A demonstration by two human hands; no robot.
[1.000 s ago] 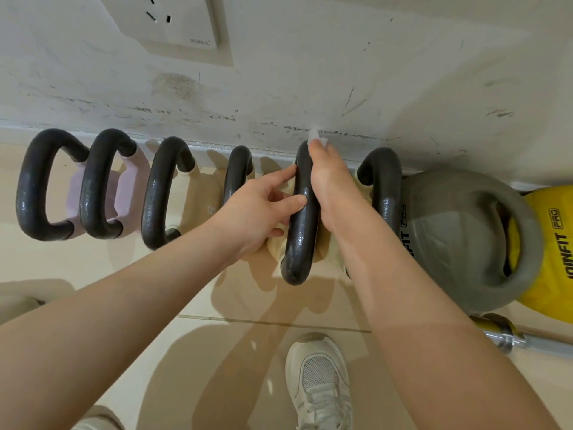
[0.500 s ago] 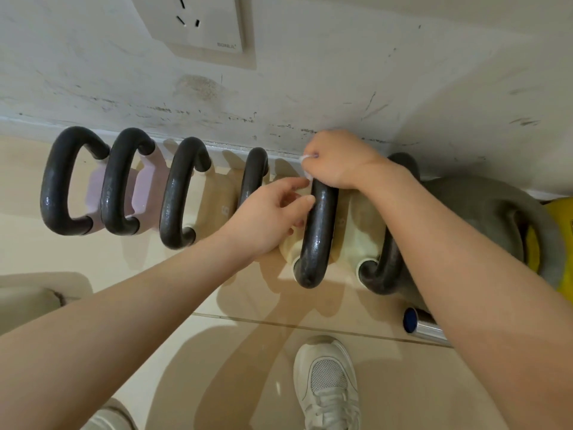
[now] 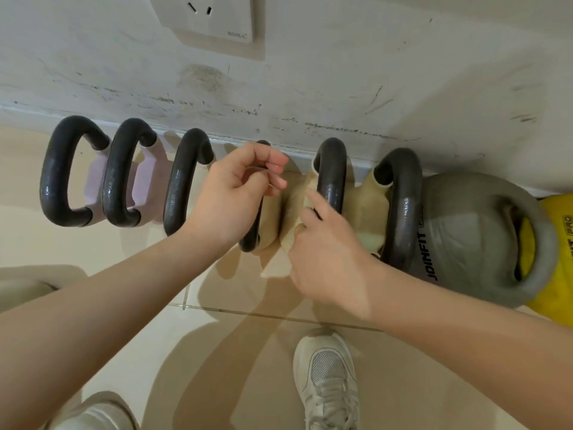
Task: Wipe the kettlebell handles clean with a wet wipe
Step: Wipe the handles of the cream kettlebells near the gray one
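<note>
Row: six black kettlebell handles (image 3: 331, 178) lined along the wall's foot on the tile floor (image 3: 217, 352); bodies pale pink at the left end, cream mid-row.
L hand (image 3: 229, 200): over the 4th handle (image 3: 252, 231) from the left end — fingers curled, thumb and fingertips closing round its upper part; looks like a grip, contact partly hidden.
R hand (image 3: 325, 259): at the near side of the 5th handle, forefinger out and touching the bar, other fingers curled under. Holding anything? Can't tell.
Wet wipe: not visible now — maybe tucked in the R palm; can't confirm.
Step, as judged: shifting between 5th and 4th handle.
Doing it well: steady the bell w/ one hand, wrap wipe fully round the bar, run it end to end incl. underside and both curved corners; refold to a clean face per handle.
Writing: "JOINFIT" on the grey kettlebell (image 3: 483, 231) at the row's right end; "PRO" fragment on the yellow kettlebell (image 3: 558, 249) behind it; small brand mark on the wall socket (image 3: 207, 17), too small to read.
Also: white shoe (image 3: 328, 377) near floor's bottom edge.
</note>
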